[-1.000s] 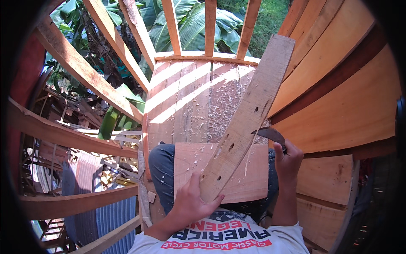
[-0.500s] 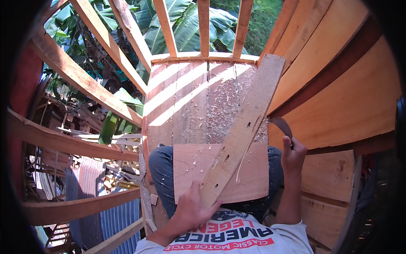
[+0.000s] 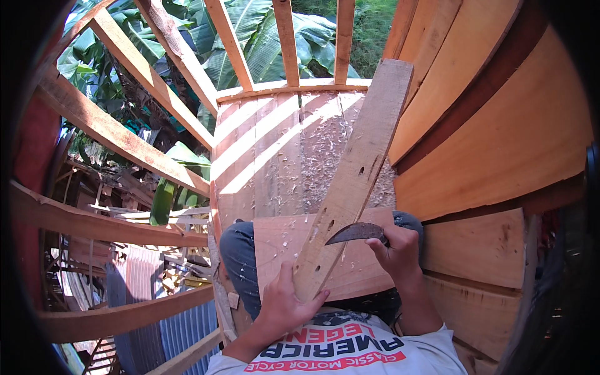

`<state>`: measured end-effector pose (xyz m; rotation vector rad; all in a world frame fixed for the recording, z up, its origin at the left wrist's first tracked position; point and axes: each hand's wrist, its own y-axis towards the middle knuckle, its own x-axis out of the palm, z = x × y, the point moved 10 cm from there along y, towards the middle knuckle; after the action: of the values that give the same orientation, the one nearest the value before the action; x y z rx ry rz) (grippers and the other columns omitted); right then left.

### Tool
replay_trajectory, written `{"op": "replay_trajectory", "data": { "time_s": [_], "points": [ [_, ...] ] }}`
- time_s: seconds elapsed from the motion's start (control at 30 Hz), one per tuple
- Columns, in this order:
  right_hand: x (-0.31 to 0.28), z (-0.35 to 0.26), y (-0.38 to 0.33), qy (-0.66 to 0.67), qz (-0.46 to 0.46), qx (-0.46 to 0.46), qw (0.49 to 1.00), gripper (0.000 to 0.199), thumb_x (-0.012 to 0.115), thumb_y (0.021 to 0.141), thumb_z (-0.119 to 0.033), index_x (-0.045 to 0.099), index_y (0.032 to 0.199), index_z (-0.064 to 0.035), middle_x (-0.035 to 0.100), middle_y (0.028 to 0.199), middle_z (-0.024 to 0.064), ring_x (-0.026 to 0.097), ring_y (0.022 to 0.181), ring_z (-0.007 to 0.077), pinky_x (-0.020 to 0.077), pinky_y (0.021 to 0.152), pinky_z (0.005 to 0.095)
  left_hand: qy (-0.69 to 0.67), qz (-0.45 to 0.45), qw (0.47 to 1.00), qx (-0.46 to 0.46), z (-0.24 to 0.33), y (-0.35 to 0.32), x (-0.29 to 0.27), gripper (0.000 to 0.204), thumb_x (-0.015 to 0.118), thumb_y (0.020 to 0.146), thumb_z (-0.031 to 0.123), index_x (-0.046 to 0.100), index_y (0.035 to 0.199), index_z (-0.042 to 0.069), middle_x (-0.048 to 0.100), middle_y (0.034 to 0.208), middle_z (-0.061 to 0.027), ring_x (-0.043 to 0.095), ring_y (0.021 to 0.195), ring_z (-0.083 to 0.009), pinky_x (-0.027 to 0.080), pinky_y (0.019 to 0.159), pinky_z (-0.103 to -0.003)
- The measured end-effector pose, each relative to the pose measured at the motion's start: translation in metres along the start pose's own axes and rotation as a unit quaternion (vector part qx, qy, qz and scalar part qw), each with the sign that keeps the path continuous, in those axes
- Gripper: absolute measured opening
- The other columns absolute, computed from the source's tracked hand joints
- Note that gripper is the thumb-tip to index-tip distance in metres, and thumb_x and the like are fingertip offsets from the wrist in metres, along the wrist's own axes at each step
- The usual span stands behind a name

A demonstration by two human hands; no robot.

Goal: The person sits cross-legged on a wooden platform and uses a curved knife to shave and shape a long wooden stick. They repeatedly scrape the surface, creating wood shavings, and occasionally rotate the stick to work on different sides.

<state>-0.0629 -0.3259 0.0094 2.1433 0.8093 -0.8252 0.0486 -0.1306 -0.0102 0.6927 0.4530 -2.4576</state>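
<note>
A long wooden plank (image 3: 359,156) with several dark slots slants away from me, up and to the right. Its near end is gripped by my left hand (image 3: 287,303), thumb along one side and fingers around the other. My right hand (image 3: 400,253) is closed on a curved knife (image 3: 355,232), whose handle is mostly hidden in the fist. The dark, hooked blade points left and lies over the plank's lower part, close to a slot; whether it touches the wood I cannot tell. Beneath the plank, a flat wooden board (image 3: 278,240) rests across my lap.
Wood shavings (image 3: 319,147) litter the plank floor (image 3: 265,162) ahead. Slatted wooden railings (image 3: 150,69) curve around the left and front, with banana leaves (image 3: 262,50) beyond. Wooden panels (image 3: 494,131) wall the right side. Corrugated sheets (image 3: 187,325) lie below at the left.
My right hand has swung the knife leftward and down, from beside the plank's right edge to over its lower part. The plank's far end has shifted slightly left and up in view.
</note>
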Motion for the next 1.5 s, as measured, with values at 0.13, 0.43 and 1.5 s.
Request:
{"op": "replay_trajectory", "data": {
  "time_s": [0.13,0.43,1.5],
  "points": [
    [0.010,-0.034,-0.012,0.015,-0.054,-0.076,0.996,0.049,0.070,0.078,-0.051,0.056,0.062,-0.0069,0.052,0.053,0.0101,0.057,0.048,0.0292,0.0428,0.044,0.0358,0.007,0.031,0.999,0.028,0.009,0.005,-0.006,0.065,0.079,0.073,0.034,0.043,0.111,-0.005,0.064,0.081,-0.0266,0.066,0.073,-0.0440,0.053,0.062,-0.045],
    [0.002,0.005,-0.009,-0.012,0.002,0.040,0.999,0.052,0.065,0.084,-0.050,0.058,0.067,-0.0014,0.052,0.058,0.0155,0.058,0.056,0.0357,0.0430,0.049,0.0381,0.041,0.005,0.999,0.004,0.004,0.000,0.001,0.065,0.079,0.073,0.036,0.044,0.110,-0.006,0.062,0.081,-0.0276,0.065,0.074,-0.0444,0.053,0.062,-0.046],
    [-0.004,0.016,0.015,-0.024,0.032,0.031,0.999,0.050,0.066,0.083,-0.051,0.060,0.065,-0.0049,0.054,0.056,0.0127,0.056,0.050,0.0324,0.0414,0.045,0.0375,0.039,0.007,0.999,-0.007,-0.012,-0.010,0.000,0.066,0.081,0.070,0.035,0.045,0.110,-0.004,0.062,0.080,-0.0262,0.065,0.071,-0.0423,0.053,0.062,-0.044]
  ]
}}
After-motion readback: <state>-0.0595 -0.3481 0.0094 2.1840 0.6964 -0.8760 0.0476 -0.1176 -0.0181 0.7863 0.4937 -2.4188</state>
